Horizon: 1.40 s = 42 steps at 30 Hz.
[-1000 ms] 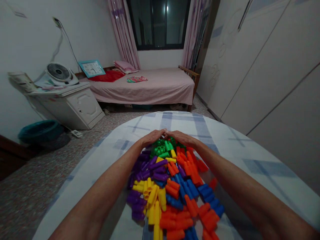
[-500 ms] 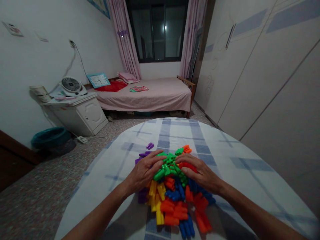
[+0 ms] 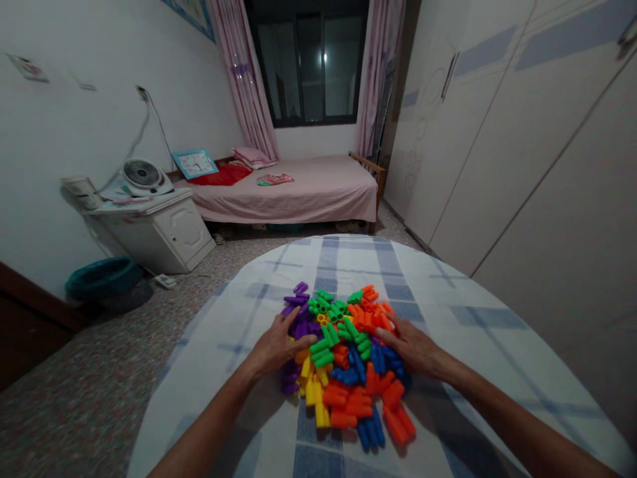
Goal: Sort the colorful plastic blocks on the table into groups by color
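A heap of plastic toy building pieces lies on the table between my hands, made of short joined tubes. Green pieces (image 3: 343,325) fill its middle, purple pieces (image 3: 301,322) the left side. Orange pieces (image 3: 365,317) are at the upper right, with more toward the front beside yellow pieces (image 3: 314,398) and blue pieces (image 3: 371,428). At the heap's left edge my left hand (image 3: 276,345) is open, thumb against the green pieces and fingers by the purple ones. My right hand (image 3: 412,346) is open at the right edge, its fingertips on orange pieces, with blue pieces near the palm.
A blue-and-white checked cloth (image 3: 448,425) covers the rounded table. Beyond stand a bed (image 3: 298,199) and a white cabinet (image 3: 182,232) with a fan (image 3: 142,174) on it. A teal bin (image 3: 104,279) is on the floor; a wardrobe (image 3: 497,146) lines the right.
My hands have moved apart from above the green pieces to the heap's two sides. More green, purple and orange pieces now show. The camera view has shifted slightly.
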Each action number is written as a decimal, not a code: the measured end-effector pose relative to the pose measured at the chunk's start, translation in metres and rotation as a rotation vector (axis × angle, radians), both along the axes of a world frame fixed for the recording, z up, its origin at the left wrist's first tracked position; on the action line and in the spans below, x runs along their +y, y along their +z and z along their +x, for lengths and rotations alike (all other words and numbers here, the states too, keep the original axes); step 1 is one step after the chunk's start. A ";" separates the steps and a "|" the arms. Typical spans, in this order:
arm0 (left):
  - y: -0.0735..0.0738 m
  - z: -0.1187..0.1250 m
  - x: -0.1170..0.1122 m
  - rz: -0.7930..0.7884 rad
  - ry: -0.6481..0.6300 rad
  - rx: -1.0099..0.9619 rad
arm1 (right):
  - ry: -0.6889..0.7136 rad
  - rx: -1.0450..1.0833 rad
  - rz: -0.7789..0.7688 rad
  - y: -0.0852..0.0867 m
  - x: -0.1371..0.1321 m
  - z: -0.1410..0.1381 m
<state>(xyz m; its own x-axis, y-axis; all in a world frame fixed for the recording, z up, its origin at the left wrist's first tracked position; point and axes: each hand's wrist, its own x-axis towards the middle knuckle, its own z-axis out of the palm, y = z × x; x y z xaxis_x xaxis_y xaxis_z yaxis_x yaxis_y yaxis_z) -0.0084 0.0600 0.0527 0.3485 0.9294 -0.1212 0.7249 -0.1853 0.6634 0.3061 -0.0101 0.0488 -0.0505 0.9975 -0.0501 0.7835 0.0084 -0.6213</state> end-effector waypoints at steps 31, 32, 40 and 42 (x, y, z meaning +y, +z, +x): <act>0.010 -0.025 -0.076 -0.111 -0.019 0.079 | -0.286 0.642 -0.562 0.031 -0.087 -0.031; 0.009 -0.016 -0.074 -0.107 -0.034 0.052 | -0.268 0.691 -0.553 0.031 -0.082 -0.037; -0.006 0.040 -0.041 -0.102 -0.151 -0.341 | -0.119 0.852 -0.335 0.020 -0.022 -0.063; -0.007 0.044 -0.036 -0.117 -0.176 -0.381 | -0.075 0.749 -0.196 0.015 -0.012 -0.062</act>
<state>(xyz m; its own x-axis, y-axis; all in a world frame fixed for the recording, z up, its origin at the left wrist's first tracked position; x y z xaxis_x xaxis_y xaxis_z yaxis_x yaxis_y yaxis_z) 0.0356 0.0237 0.0457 0.5404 0.8397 -0.0539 0.3884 -0.1922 0.9012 0.2440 -0.0217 0.0634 -0.0734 0.9760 -0.2052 0.1481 -0.1928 -0.9700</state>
